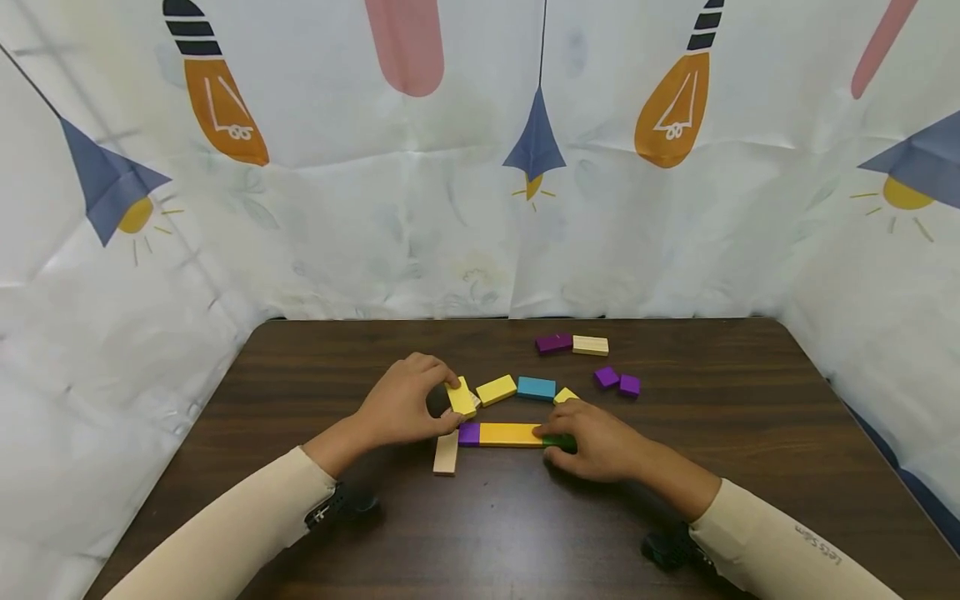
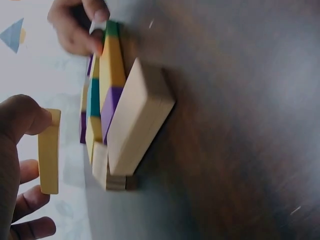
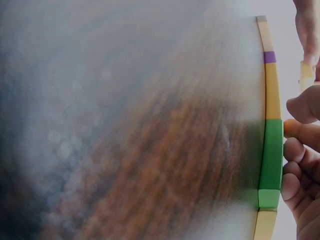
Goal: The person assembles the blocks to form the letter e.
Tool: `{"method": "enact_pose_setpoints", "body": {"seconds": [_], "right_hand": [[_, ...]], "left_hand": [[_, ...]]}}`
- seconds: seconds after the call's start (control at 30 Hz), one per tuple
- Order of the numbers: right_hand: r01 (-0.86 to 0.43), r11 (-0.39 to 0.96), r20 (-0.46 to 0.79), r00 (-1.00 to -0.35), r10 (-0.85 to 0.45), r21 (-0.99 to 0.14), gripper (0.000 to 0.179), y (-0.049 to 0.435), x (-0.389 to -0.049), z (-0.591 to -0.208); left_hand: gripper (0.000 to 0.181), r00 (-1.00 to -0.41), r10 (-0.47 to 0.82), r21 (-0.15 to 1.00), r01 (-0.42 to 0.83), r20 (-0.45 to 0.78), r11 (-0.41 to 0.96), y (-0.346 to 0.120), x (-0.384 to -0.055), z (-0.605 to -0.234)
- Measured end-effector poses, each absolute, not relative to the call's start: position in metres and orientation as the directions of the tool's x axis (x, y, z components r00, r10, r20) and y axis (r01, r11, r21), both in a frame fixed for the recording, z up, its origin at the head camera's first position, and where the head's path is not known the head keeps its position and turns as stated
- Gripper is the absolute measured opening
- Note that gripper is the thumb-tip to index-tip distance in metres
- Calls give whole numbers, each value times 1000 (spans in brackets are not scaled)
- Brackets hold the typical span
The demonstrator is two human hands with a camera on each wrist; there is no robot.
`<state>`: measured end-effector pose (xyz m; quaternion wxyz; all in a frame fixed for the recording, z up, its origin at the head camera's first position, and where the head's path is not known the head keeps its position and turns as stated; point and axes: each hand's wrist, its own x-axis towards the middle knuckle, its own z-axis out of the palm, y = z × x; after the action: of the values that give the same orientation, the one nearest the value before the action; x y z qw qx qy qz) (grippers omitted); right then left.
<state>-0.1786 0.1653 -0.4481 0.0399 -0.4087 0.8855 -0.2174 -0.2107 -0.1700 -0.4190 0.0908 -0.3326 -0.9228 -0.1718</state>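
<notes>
My left hand (image 1: 405, 400) pinches a yellow wooden block (image 1: 461, 398) between thumb and fingers. The left wrist view has this block (image 2: 49, 150) raised above the tabletop. A row of blocks runs below it: a purple block (image 1: 469, 434), a long yellow block (image 1: 510, 434) and a green block (image 1: 564, 442). A natural wood block (image 1: 446, 454) lies at the row's left end, angled toward me. Over the green end, my right hand (image 1: 600, 442) rests its fingertips on the row, thumb held apart from the fingers. In the right wrist view, fingertips meet the green block's (image 3: 271, 155) upper edge.
Behind the row are another yellow block (image 1: 497, 390), a blue block (image 1: 536, 388) and a yellow block (image 1: 566, 395) partly hidden by the right hand. Farther back lie purple blocks (image 1: 554, 343) (image 1: 629, 386) and a natural wood block (image 1: 590, 345). A printed curtain (image 1: 450, 233) borders the dark table (image 1: 337, 350).
</notes>
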Motion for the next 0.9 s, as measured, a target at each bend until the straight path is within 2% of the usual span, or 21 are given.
{"method": "enact_pose_setpoints", "body": {"seconds": [0.43, 0.9], "right_hand": [[-708, 574, 107, -663, -741, -412, 30, 166, -180, -448], [-704, 576, 104, -666, -739, -416, 29, 166, -179, -448]], "left_hand": [[35, -716, 592, 285, 694, 370, 661, -168, -175, -422], [40, -739, 572, 288, 670, 357, 685, -168, -143, -426]]}}
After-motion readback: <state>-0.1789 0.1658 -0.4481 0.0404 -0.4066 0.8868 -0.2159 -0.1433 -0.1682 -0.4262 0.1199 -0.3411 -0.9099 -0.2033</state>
